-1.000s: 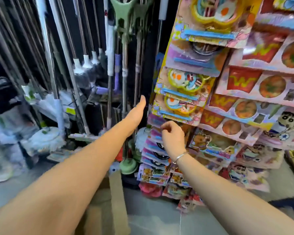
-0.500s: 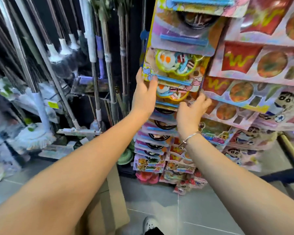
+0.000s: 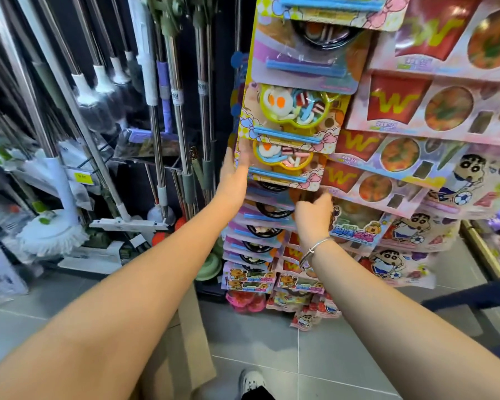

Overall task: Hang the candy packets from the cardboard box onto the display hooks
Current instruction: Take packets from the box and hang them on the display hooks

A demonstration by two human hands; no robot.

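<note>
yellow candy packet (image 3: 283, 164) was touched at its side by the left hand (image 3: 233, 176), fingers straight; right hand (image 3: 312, 216) curled beneath, grip impossible to tell

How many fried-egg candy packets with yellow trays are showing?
2: the upper egg packet; the lower egg packet right beneath, touched by the left hand. More may hide above or behind.

one head cam, looks fwd/down, close to display rack (image 3: 387, 180).
</note>
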